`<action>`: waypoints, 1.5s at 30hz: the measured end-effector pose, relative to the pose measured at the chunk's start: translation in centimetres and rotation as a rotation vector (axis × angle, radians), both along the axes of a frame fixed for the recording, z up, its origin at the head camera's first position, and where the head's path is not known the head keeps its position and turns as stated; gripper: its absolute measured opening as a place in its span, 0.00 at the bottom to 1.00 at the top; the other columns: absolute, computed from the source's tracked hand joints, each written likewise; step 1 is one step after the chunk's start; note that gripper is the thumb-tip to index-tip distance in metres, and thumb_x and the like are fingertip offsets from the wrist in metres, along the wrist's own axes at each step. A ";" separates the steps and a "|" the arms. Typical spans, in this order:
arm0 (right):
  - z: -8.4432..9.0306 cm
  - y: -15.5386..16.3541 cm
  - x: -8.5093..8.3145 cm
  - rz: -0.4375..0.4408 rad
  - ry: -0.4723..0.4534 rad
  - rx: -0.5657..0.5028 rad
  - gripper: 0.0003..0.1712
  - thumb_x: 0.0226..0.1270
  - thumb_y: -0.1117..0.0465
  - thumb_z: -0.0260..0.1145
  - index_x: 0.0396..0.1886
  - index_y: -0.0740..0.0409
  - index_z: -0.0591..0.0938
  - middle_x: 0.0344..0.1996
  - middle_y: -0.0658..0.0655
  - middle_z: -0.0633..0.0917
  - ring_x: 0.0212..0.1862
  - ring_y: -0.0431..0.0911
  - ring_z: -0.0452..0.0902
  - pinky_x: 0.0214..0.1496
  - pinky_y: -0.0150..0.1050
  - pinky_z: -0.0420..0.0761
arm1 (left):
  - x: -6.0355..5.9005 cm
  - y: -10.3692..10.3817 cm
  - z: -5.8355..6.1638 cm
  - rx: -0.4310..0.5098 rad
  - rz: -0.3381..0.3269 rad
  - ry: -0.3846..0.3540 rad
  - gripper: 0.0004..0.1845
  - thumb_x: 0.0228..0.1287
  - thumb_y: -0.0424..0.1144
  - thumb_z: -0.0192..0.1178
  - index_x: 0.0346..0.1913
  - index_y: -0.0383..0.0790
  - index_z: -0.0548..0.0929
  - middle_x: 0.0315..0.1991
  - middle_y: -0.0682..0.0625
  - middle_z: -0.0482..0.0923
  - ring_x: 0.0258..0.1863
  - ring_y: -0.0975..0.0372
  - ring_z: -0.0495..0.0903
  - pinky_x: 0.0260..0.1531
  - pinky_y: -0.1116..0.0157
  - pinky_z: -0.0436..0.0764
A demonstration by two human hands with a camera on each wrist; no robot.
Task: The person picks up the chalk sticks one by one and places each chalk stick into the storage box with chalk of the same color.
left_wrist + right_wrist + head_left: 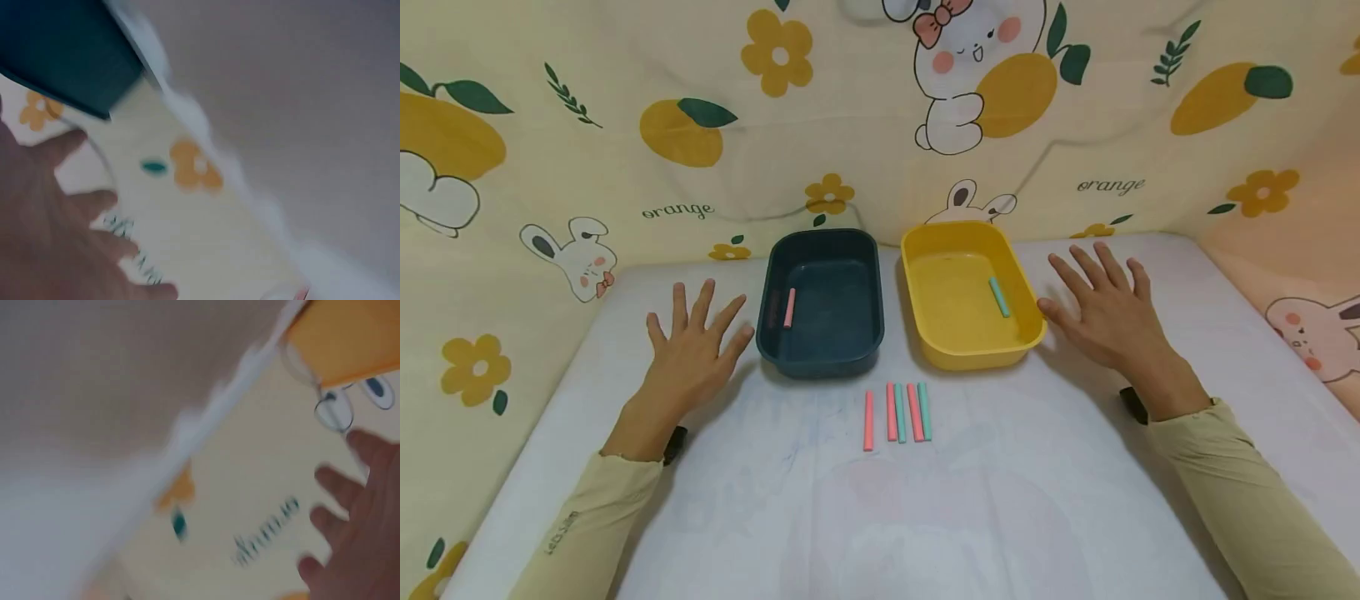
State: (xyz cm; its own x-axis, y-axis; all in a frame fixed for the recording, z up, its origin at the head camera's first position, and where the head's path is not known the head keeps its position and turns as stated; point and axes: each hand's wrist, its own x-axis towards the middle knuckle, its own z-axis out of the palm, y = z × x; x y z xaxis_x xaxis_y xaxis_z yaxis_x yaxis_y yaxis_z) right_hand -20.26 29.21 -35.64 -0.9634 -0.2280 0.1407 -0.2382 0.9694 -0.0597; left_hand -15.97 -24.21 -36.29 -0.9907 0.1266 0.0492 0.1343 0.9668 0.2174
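Observation:
My left hand (691, 358) has its fingers spread and holds nothing, just left of a dark teal bin (820, 367). Fingers likewise spread, my right hand (1108, 317) is beside the right rim of a yellow bin (977, 358), its thumb tip close to that rim. Inside the teal bin lies one pink chalk stick (789, 308); the yellow bin contains one green chalk stick (999, 297). Several more sticks lie in a row in front of the bins: a pink stick (868, 421) on the left, then a mix including a green stick (925, 412) at the right end.
A white cloth covers the table (760, 517). Behind it hangs a cream curtain (850, 133) printed with rabbits, oranges and flowers. Dark bands, a left one (675, 445) and a right one (1133, 405), show at the wrists.

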 end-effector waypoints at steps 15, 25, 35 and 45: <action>3.6 -2.7 2.3 0.142 0.099 -0.154 0.41 0.74 0.35 0.52 0.80 0.35 0.50 0.78 0.58 0.58 0.80 0.59 0.46 0.72 0.69 0.53 | 1.1 1.8 1.0 0.703 -0.070 -0.285 0.38 0.78 0.57 0.42 0.81 0.55 0.37 0.81 0.40 0.40 0.80 0.41 0.42 0.73 0.33 0.48; 4.8 -4.8 4.0 0.199 0.062 -0.303 0.39 0.74 0.39 0.56 0.79 0.32 0.54 0.74 0.63 0.67 0.72 0.66 0.60 0.70 0.68 0.58 | 1.4 2.7 0.0 1.016 0.064 -0.432 0.35 0.79 0.56 0.42 0.80 0.48 0.47 0.72 0.34 0.61 0.62 0.42 0.76 0.45 0.69 0.84; 5.5 -7.1 6.1 0.239 -0.014 -0.354 0.40 0.72 0.41 0.60 0.78 0.29 0.55 0.65 0.52 0.76 0.64 0.52 0.71 0.55 0.56 0.75 | 1.8 2.7 -1.0 1.005 0.130 -0.439 0.34 0.78 0.50 0.49 0.80 0.51 0.49 0.73 0.36 0.63 0.63 0.45 0.75 0.46 0.69 0.84; 5.3 -8.8 7.1 0.371 -0.141 -0.354 0.38 0.71 0.39 0.61 0.76 0.30 0.59 0.52 0.43 0.83 0.51 0.41 0.79 0.42 0.39 0.78 | 1.9 2.7 -0.4 0.994 0.121 -0.424 0.34 0.78 0.48 0.50 0.79 0.49 0.51 0.73 0.35 0.64 0.60 0.47 0.78 0.46 0.68 0.84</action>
State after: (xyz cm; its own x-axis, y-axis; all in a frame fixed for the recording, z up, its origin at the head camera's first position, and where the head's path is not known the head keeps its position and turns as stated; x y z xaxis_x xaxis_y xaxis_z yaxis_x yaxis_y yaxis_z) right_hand -13.14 20.40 -30.38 -0.8423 -0.5188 0.1461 -0.5271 0.7362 -0.4244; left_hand -14.08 -21.49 -36.66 -0.9544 0.1200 -0.2734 -0.2204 0.3347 0.9162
